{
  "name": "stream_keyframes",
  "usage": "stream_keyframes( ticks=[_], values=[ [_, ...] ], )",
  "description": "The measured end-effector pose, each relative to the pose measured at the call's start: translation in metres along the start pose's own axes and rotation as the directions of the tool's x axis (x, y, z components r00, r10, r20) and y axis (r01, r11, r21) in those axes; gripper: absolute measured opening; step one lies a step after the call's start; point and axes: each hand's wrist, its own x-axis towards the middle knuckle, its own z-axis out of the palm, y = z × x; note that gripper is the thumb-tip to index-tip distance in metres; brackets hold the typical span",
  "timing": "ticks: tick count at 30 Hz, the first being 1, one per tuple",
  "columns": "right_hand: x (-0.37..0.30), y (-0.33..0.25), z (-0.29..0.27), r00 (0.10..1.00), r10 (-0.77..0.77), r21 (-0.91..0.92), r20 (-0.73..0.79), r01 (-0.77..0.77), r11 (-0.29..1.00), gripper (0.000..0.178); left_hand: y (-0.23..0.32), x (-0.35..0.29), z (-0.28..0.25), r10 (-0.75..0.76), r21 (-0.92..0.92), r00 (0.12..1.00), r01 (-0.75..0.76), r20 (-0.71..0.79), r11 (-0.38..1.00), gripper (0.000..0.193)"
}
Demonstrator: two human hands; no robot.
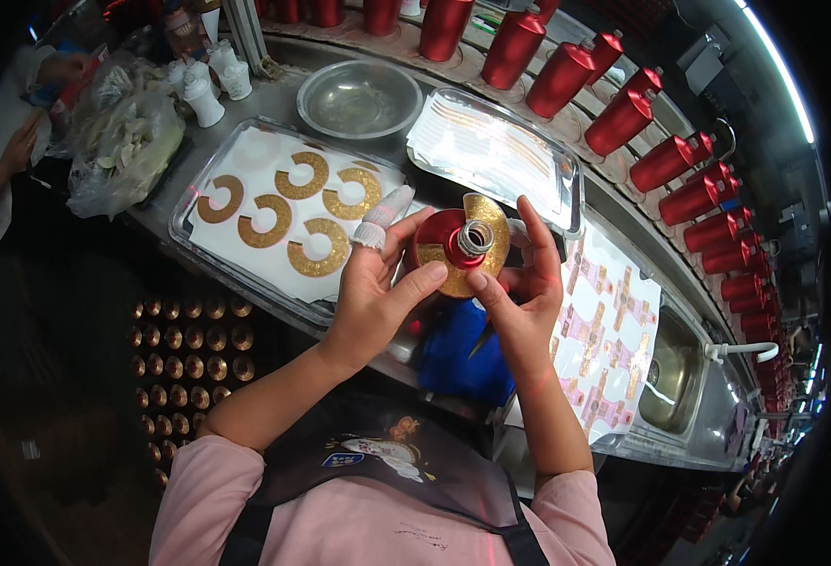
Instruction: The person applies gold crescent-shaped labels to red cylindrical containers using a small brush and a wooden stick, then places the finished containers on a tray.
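A red bottle point(437, 228) with an uncapped, threaded neck is tilted so its open mouth faces me. A gold C-shaped label point(494, 226) lies around the neck on its shoulder, with one end standing up at the top. My left hand point(373, 300) grips the bottle from the left, its thumb pressed on the label; a white wrap covers one fingertip. On the other side, my right hand point(527, 300) holds the bottle, thumb near the label's lower edge and index finger raised. Left of the bottle, several more gold C-shaped labels point(264, 221) lie on a white sheet in a tray point(181, 219).
A metal bowl point(359, 99) and a second tray with white strips point(491, 156) sit beyond my hands. Red bottles point(563, 80) line a curved conveyor. Printed sheets point(604, 330) lie beside a sink point(675, 377). A plastic bag point(123, 141) and another person's hand point(21, 141) are at left.
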Motion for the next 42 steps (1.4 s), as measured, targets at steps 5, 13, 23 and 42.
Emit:
stream_keyframes(
  ticks=[5,13,23,42],
  values=[
    [0.0,-0.005,0.001,1.0,0.011,0.012,-0.003,-0.011,1.0,0.078,0.006,-0.001,0.002,-0.027,-0.019,1.0,0.027,-0.013,0.999,0.075],
    [-0.001,-0.006,-0.005,0.997,0.077,0.086,0.026,-0.079,0.993,0.069,-0.001,0.0,0.003,-0.031,0.007,1.0,0.031,0.0,0.999,0.073],
    [0.0,0.003,-0.012,1.0,0.008,0.112,0.025,-0.011,0.994,0.067,-0.002,-0.003,0.01,-0.014,-0.01,1.0,0.014,0.008,1.0,0.071],
    [0.006,0.004,-0.006,0.999,-0.051,0.116,0.002,0.05,0.992,0.071,-0.01,-0.002,0.004,-0.022,-0.019,1.0,0.022,-0.021,1.0,0.064]
  ],
)
